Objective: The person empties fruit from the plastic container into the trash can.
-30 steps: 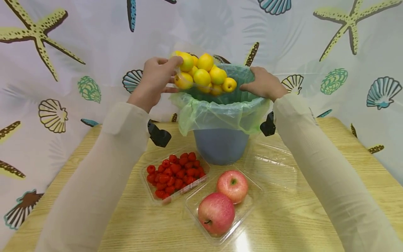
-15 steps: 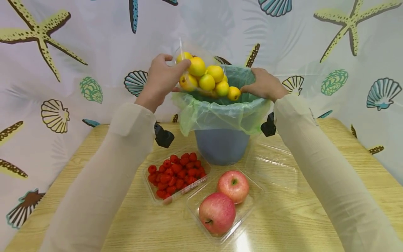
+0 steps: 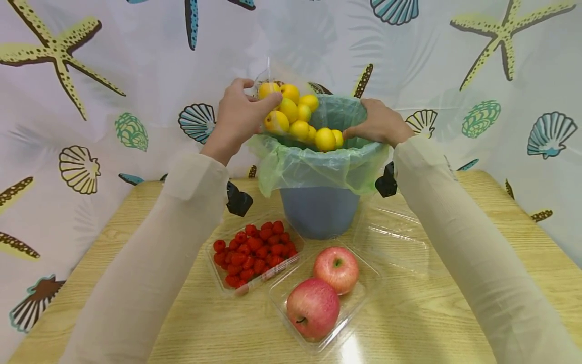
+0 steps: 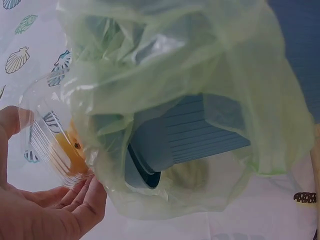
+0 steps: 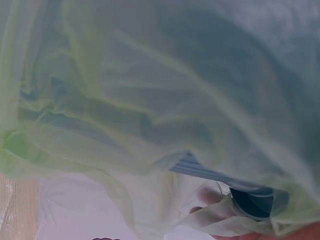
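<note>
My left hand (image 3: 238, 114) grips a clear plastic container (image 4: 50, 155) by its end, thumb on one side and fingers beneath. Small round yellow fruits (image 3: 287, 109) fill it, and it tilts down to the right over the bin's mouth. Two fruits at the low end lie by the opening, close to my right thumb. A blue-grey bin (image 3: 320, 212) stands upright, lined with a thin green plastic bag (image 3: 318, 169) folded over its rim. My right hand (image 3: 382, 121) holds the bin's right rim, thumb inside; the bag partly veils its fingers in the right wrist view.
In front of the bin, a clear tray of raspberries (image 3: 254, 253) sits beside another holding two red apples (image 3: 313, 308). Clear plastic packaging (image 3: 395, 237) lies to the right on the wooden table (image 3: 218, 328). A patterned curtain (image 3: 150, 60) hangs behind.
The left hand has moved right and slightly down, tipping the container further. Yellow fruits have slid toward its low end at the bin's mouth. The right hand stays on the rim.
</note>
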Available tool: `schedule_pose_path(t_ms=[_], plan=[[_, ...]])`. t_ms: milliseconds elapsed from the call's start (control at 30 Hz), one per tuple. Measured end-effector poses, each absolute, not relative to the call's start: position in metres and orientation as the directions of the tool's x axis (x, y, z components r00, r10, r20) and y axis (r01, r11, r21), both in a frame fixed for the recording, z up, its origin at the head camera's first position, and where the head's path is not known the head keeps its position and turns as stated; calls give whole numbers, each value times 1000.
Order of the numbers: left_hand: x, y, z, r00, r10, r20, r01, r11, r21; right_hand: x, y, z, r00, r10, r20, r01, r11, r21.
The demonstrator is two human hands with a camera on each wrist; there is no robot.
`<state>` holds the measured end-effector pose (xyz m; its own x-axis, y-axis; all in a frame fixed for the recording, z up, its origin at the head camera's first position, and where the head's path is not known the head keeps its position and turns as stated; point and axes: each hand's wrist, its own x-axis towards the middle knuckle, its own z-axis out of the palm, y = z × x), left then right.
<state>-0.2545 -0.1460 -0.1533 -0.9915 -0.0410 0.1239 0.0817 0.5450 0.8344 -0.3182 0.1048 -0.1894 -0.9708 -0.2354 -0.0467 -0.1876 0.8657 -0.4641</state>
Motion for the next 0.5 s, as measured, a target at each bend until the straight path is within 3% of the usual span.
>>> schedule_pose_path(t_ms=[500], plan=[[-253,-138,-157,-969,54,242,215,672,709,-318,106,-190,-972,-228,-50,-180,870,-459]])
